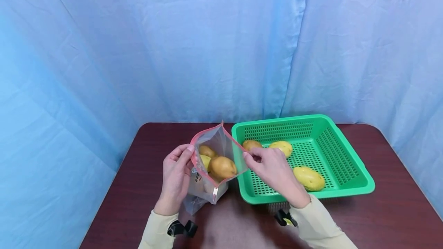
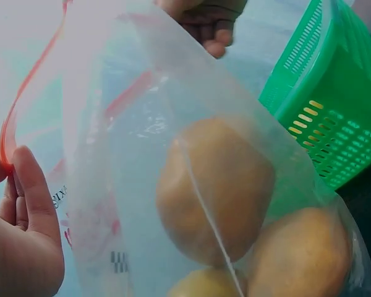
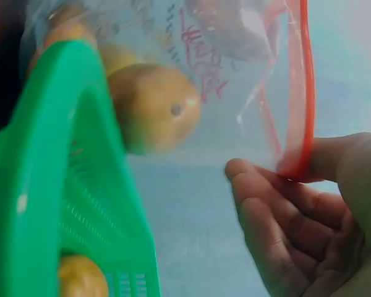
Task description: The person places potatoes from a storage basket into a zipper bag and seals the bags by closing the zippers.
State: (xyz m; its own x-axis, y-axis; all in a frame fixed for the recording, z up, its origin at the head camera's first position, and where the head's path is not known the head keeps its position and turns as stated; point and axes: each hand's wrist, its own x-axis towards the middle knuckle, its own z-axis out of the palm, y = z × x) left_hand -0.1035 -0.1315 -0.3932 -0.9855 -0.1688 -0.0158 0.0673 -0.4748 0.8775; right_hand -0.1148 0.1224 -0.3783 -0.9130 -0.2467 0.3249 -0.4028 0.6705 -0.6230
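A clear zip bag (image 1: 229, 147) with a red-edged mouth is held up, its mouth spread wide. My left hand (image 1: 174, 174) pinches the left side of that rim between thumb and fingers. On the opposite side my right hand (image 1: 273, 170) pinches the rim near the basket; in the right wrist view its thumb and index finger meet on the red strip (image 3: 306, 93). Inside the bag lie a large brown potato-like piece (image 1: 222, 167), another brown one (image 1: 207, 151) and a yellow one (image 1: 205, 161), partly hidden by the bag wall. Print marks the bag's side.
A green slotted basket (image 1: 349, 145) stands right of the bag, under my right forearm. It holds two yellow potatoes (image 1: 309, 178) (image 1: 281, 148) and a brown piece (image 1: 252, 145). Everything is on a dark red-brown table (image 1: 138, 203), with blue curtains (image 1: 207, 49) behind it.
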